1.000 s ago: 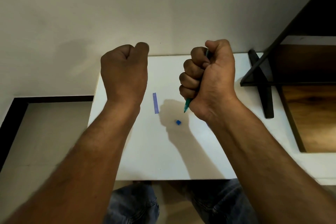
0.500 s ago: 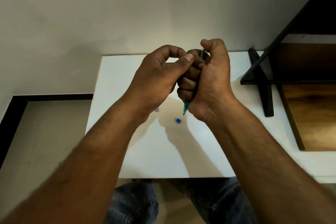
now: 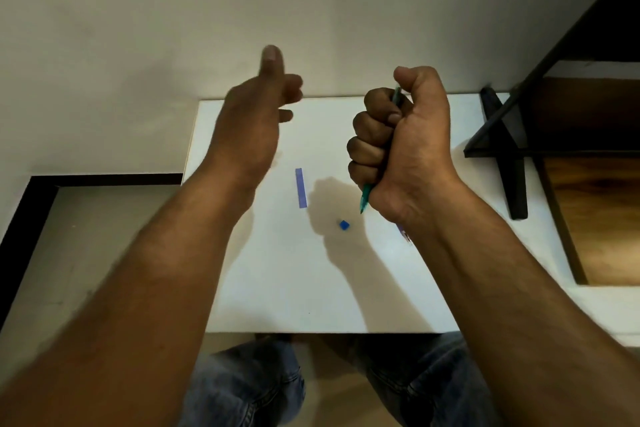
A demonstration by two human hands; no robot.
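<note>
The right hand (image 3: 405, 146) is closed into a tight fist around a green pen (image 3: 365, 198), all four fingers wrapped over the barrel and the thumb folded on top. The pen stands nearly upright in it. The tip pokes out below the little finger and the top end shows just under the thumb. The tip hangs above the white table (image 3: 277, 288) without touching it.

The left hand (image 3: 254, 114) is raised well to the left of the fist, clear of the pen. Its thumb points up and its fingers are loosely half-curled (it is blurred, but nothing shows in it).

On the table between the hands and a little below them lies a thin blue strip (image 3: 301, 188). A small blue piece (image 3: 344, 225) sits just below the pen's tip. Both are untouched.

Judging from this, the pen is firmly in hand but the work on it has barely begun. The left hand would need to reach the pen, and the loose blue bits remain to be dealt with.
</note>
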